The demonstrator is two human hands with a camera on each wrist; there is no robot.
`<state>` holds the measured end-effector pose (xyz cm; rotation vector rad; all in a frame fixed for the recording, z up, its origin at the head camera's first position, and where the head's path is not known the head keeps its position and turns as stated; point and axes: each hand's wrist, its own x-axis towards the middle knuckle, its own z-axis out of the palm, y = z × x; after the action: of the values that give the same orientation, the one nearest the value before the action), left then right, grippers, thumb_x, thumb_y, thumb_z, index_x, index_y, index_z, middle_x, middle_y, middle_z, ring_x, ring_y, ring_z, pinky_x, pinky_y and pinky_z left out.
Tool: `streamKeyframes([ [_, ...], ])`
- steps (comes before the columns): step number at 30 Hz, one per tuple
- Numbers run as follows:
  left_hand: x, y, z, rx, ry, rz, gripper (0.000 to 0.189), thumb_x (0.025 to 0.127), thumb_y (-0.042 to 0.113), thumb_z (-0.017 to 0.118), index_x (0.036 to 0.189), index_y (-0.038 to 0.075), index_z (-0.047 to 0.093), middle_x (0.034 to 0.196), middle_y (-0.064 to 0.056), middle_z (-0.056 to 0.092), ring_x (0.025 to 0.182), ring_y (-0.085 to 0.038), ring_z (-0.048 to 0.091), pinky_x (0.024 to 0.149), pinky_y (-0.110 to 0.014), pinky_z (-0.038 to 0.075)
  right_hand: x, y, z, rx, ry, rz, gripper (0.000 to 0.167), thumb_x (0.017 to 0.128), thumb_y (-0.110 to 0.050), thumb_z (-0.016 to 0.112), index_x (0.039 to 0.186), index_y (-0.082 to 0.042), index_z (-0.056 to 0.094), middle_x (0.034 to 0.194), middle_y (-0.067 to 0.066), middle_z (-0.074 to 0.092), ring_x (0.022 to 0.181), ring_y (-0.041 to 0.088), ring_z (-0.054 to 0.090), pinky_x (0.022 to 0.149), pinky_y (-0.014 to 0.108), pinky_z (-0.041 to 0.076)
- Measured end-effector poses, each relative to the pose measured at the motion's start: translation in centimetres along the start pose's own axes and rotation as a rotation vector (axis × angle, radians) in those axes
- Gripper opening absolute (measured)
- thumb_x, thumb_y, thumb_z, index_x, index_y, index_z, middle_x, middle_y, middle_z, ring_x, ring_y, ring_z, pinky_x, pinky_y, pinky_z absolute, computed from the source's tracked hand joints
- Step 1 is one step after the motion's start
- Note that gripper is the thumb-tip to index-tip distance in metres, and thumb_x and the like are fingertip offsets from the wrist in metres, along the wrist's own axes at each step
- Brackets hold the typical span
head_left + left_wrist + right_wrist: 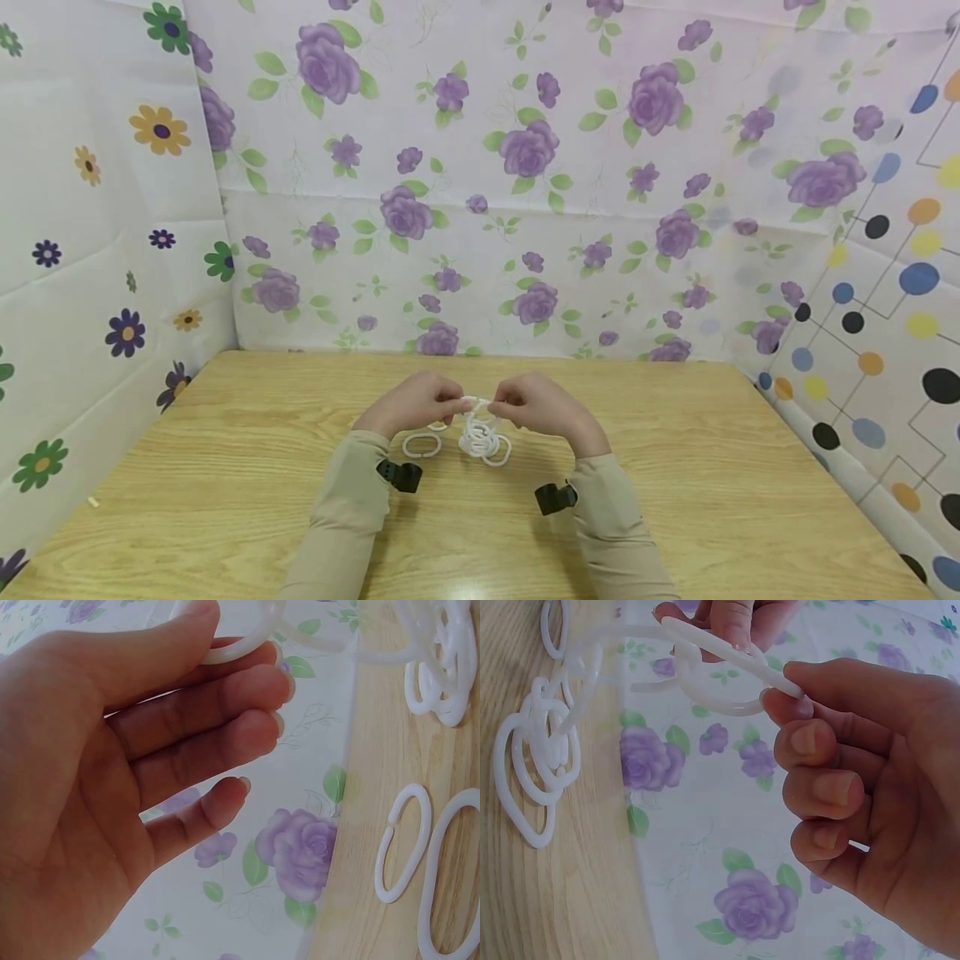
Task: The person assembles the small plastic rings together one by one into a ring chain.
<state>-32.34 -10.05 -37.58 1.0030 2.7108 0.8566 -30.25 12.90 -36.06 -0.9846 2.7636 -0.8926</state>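
Note:
My left hand pinches a white plastic chain link between thumb and index finger, the other fingers loosely bent. Across from it, my right hand pinches another white link by its end. The two held links cross each other between the hands in the right wrist view. From them, joined white links run down to a heaped chain on the table just below. Left of that heap lies a loose oval link with a small gap in its side, and a second loose link shows partly behind the left hand.
The wooden table ends at a purple-flowered cloth behind the hands. Patterned cloths hang at left and right. A small pale piece lies near the left edge. Black cameras sit on both wrists.

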Motion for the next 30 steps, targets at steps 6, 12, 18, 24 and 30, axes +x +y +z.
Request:
streamKeyframes([
  [6,-0.1,-0.2,0.0,0.012,0.000,0.019,0.033,0.099,0.030,0.056,0.071,0.014,0.063,0.068,-0.012,0.063,0.054,-0.008,0.043,0.060,-0.024,0.040,0.0,0.0,0.1,-0.027,0.052,0.015,0.020,0.098,-0.023,0.058,0.084,-0.012,0.067,0.061,-0.001,0.056,0.052,0.008,0.047,0.053,0.022,0.040],
  [12,0.0,-0.4,0.0,-0.005,-0.007,0.037,0.034,0.098,0.028,0.058,0.072,0.007,0.064,0.071,-0.019,0.065,0.052,-0.008,0.040,0.058,-0.023,0.038,0.1,-0.1,0.2,-0.051,0.135,0.017,0.018,0.097,-0.024,0.059,0.085,-0.014,0.067,0.066,-0.001,0.060,0.053,0.008,0.046,0.054,0.023,0.040],
  [18,-0.1,-0.3,-0.1,-0.015,-0.012,0.039,0.034,0.097,0.027,0.059,0.071,0.005,0.064,0.070,-0.019,0.064,0.052,-0.008,0.042,0.057,-0.022,0.038,0.4,-0.1,0.6,-0.072,0.171,-0.008,0.018,0.096,-0.023,0.060,0.086,-0.011,0.068,0.070,0.004,0.066,0.054,0.007,0.045,0.056,0.022,0.040],
  [24,-0.2,-0.1,-0.2,0.003,-0.014,0.029,0.034,0.097,0.027,0.059,0.073,0.004,0.065,0.071,-0.017,0.065,0.052,-0.008,0.042,0.056,-0.023,0.038,0.6,0.0,1.0,-0.088,0.202,-0.018,0.016,0.095,-0.022,0.061,0.084,-0.013,0.067,0.069,-0.001,0.064,0.055,0.006,0.046,0.057,0.022,0.041],
  [30,0.1,0.0,0.0,0.031,-0.004,0.050,0.029,0.098,0.028,0.058,0.073,0.016,0.063,0.072,-0.015,0.065,0.053,-0.008,0.043,0.057,-0.023,0.039,0.8,0.1,1.3,-0.097,0.216,-0.014,0.016,0.096,-0.023,0.061,0.084,-0.013,0.067,0.070,0.000,0.065,0.056,0.005,0.048,0.057,0.022,0.042],
])
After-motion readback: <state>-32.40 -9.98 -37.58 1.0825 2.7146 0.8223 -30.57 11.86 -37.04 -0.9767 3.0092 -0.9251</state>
